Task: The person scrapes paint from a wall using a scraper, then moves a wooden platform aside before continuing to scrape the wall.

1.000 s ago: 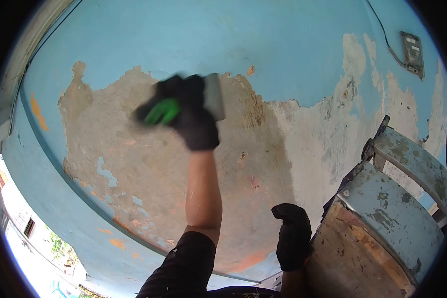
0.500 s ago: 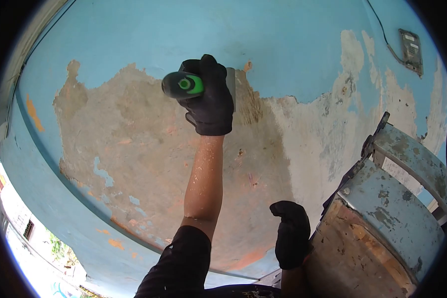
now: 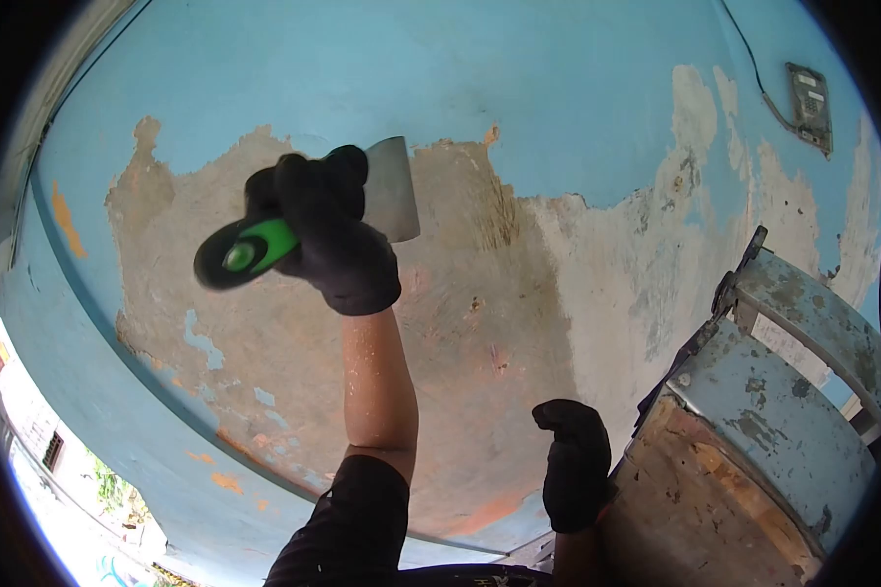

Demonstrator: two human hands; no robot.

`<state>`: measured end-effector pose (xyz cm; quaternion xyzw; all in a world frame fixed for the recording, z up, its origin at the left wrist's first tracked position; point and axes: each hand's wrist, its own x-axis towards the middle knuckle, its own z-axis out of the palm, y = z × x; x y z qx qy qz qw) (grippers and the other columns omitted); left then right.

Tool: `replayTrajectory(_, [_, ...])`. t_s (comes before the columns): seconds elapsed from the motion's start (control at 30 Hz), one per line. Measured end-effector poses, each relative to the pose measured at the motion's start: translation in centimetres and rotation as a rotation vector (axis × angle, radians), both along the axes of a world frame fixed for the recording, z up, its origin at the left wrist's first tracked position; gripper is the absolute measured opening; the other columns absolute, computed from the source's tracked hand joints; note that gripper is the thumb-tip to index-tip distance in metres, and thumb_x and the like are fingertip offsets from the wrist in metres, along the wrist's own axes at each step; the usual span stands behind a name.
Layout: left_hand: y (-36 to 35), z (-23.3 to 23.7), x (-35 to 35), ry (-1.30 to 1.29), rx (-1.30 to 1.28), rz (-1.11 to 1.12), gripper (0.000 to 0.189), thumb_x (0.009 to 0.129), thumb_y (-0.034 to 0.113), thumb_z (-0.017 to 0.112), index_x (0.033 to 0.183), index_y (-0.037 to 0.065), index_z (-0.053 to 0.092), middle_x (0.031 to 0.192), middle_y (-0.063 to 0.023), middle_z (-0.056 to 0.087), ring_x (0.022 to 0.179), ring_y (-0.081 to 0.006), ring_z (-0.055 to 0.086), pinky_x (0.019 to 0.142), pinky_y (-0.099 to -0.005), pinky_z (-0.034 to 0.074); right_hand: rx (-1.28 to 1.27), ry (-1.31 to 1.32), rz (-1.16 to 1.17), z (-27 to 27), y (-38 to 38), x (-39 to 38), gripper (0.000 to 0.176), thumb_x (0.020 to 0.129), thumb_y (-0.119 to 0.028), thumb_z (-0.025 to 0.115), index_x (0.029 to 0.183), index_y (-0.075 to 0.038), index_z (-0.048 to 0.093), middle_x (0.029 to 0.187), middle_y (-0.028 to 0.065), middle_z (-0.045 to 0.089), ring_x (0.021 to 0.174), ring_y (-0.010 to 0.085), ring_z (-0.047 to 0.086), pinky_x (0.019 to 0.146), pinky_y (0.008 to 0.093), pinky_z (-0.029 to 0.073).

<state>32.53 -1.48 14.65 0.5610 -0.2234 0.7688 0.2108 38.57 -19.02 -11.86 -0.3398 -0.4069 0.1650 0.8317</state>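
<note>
My left hand [image 3: 318, 230], in a black glove, is closed round the black and green handle of a wide scraper [image 3: 392, 191]. The flat metal blade points up and right, over the bare plaster close to the lower edge of the blue paint on the wall [image 3: 558, 88]. White flecks dot the forearm. Lower right, my gloved right hand [image 3: 576, 465] is raised beside a worn blue-grey structure [image 3: 773, 421], with its fingers bent toward the left and nothing visible in them.
A large stripped patch [image 3: 460, 342] of brown and whitish plaster has ragged paint edges. At the upper right a small grey box [image 3: 810, 106] hangs on the wall with a cable. A raised ledge [image 3: 215, 421] curves along the left; bright outdoors shows beyond it.
My left hand has moved left and down with the scraper, tilting the handle down to the left and bringing more of the blade into sight. My right hand has stayed in place.
</note>
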Motion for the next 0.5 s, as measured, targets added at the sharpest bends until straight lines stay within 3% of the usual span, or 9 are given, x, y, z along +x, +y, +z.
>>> replayTrajectory(0.03, [0.6, 0.0, -0.1, 0.013, 0.057, -0.070, 0.020, 0.092, 0.015, 0.062, 0.079, 0.007, 0.048, 0.059, 0.0000, 0.046, 0.051, -0.0112, 0.047, 0.054, -0.0282, 0.045, 0.000, -0.003, -0.005, 0.2, 0.0, 0.2, 0.053, 0.059, 0.011, 0.043, 0.109, 0.003, 0.058, 0.106, 0.0138, 0.061, 0.101, 0.0239, 0.059, 0.091, 0.0333, 0.047])
replayTrajectory(0.1, [1.4, -0.3, 5.0, -0.076, -0.260, -0.010, 0.017, 0.092, 0.013, 0.061, 0.080, 0.007, 0.050, 0.061, -0.0017, 0.049, 0.053, -0.0121, 0.049, 0.054, -0.0278, 0.043, -0.096, -0.113, -0.049, 0.5, -0.5, 0.3, 0.054, 0.058, 0.011, 0.042, 0.108, 0.003, 0.058, 0.107, 0.0140, 0.061, 0.101, 0.0242, 0.059, 0.091, 0.0336, 0.047])
replayTrajectory(0.23, [0.1, -0.2, 4.9, 0.056, -0.208, 0.044, 0.013, 0.091, 0.012, 0.061, 0.083, 0.006, 0.053, 0.067, -0.0053, 0.056, 0.058, -0.0133, 0.055, 0.055, -0.0279, 0.044, -0.067, -0.013, -0.009, 0.0, -0.6, 0.0, 0.053, 0.057, 0.010, 0.042, 0.108, 0.003, 0.059, 0.106, 0.0143, 0.062, 0.101, 0.0244, 0.059, 0.091, 0.0340, 0.047])
replayTrajectory(0.3, [-2.8, 0.1, 3.4, -0.164, -0.354, -0.346, 0.012, 0.094, 0.007, 0.054, 0.083, 0.006, 0.049, 0.069, 0.0001, 0.048, 0.053, -0.0113, 0.042, 0.053, -0.0266, 0.042, -0.075, -0.129, -0.078, 0.2, -0.5, 0.4, 0.053, 0.057, 0.011, 0.041, 0.107, 0.003, 0.059, 0.106, 0.0141, 0.062, 0.101, 0.0241, 0.059, 0.091, 0.0337, 0.047])
replayTrajectory(0.33, [0.0, -0.7, 0.6, 0.007, -0.029, -0.068, 0.007, 0.094, 0.008, 0.053, 0.088, 0.005, 0.049, 0.072, -0.0014, 0.049, 0.054, -0.0144, 0.040, 0.054, -0.0267, 0.040, -0.067, -0.122, -0.084, 0.3, -0.3, 0.4, 0.053, 0.057, 0.011, 0.041, 0.107, 0.003, 0.059, 0.106, 0.0141, 0.062, 0.101, 0.0241, 0.059, 0.091, 0.0337, 0.047])
replayTrajectory(0.37, [1.0, -0.3, -1.9, 0.212, 0.295, -0.096, 0.008, 0.092, 0.009, 0.057, 0.092, 0.005, 0.050, 0.073, -0.0029, 0.049, 0.058, -0.0155, 0.045, 0.056, -0.0290, 0.043, -0.081, -0.098, -0.061, 0.2, -0.3, 0.4, 0.054, 0.057, 0.011, 0.041, 0.107, 0.003, 0.058, 0.107, 0.0139, 0.061, 0.102, 0.0239, 0.059, 0.092, 0.0335, 0.047])
replayTrajectory(0.4, [1.0, -0.3, 0.0, 0.215, 0.292, -0.099, 0.008, 0.092, 0.009, 0.057, 0.092, 0.005, 0.050, 0.073, -0.0029, 0.049, 0.058, -0.0155, 0.045, 0.056, -0.0290, 0.043, -0.100, -0.077, -0.034, 0.1, -0.3, 0.3, 0.054, 0.057, 0.011, 0.041, 0.108, 0.003, 0.058, 0.107, 0.0138, 0.061, 0.102, 0.0237, 0.059, 0.093, 0.0333, 0.046])
replayTrajectory(0.47, [0.8, -0.6, 4.5, -0.029, -0.172, -0.079, 0.012, 0.090, 0.004, 0.061, 0.095, 0.004, 0.051, 0.079, -0.0031, 0.053, 0.069, -0.0122, 0.053, 0.063, -0.0299, 0.047, -0.093, -0.062, -0.021, 0.2, -0.6, 0.2, 0.054, 0.057, 0.011, 0.041, 0.108, 0.004, 0.058, 0.107, 0.0137, 0.061, 0.103, 0.0236, 0.059, 0.093, 0.0332, 0.046])
replayTrajectory(0.5, [0.7, -0.6, 4.3, -0.026, -0.176, -0.076, 0.012, 0.090, 0.004, 0.061, 0.095, 0.004, 0.051, 0.079, -0.0031, 0.053, 0.069, -0.0122, 0.053, 0.063, -0.0299, 0.047, -0.064, -0.047, -0.019, 0.4, -0.5, 0.1, 0.054, 0.058, 0.010, 0.042, 0.108, 0.004, 0.058, 0.107, 0.0136, 0.061, 0.103, 0.0236, 0.059, 0.094, 0.0331, 0.046])
